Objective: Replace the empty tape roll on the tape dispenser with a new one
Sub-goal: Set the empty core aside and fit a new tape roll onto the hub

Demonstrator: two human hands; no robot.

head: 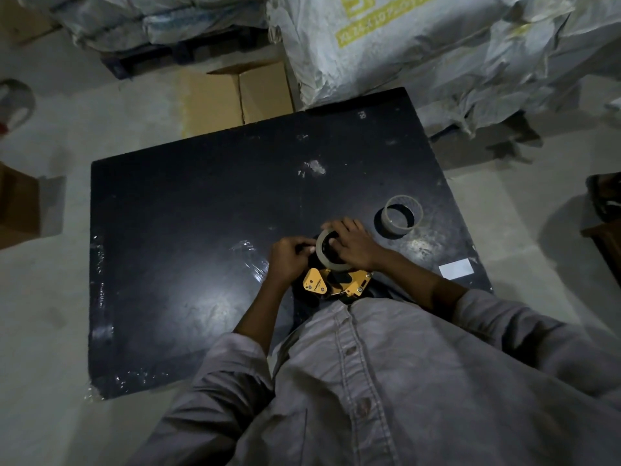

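A yellow tape dispenser (332, 284) lies near the front edge of the black table (188, 230). A new tape roll (325, 254) sits on its hub. My right hand (353, 245) is over the roll, fingers on its rim and inside the core. To the left of the roll, my left hand (289, 260) grips the dispenser's dark end, with the fingers curled. The empty tape core (400, 216), a thin pale ring, stands on the table to the right, apart from both hands.
A white paper slip (456, 268) lies near the table's right edge. Clear plastic scraps (250, 255) lie left of my hands. Cardboard boxes (235, 95) and large white sacks (420, 45) stand behind the table. A brown box (16, 206) sits on the floor at left.
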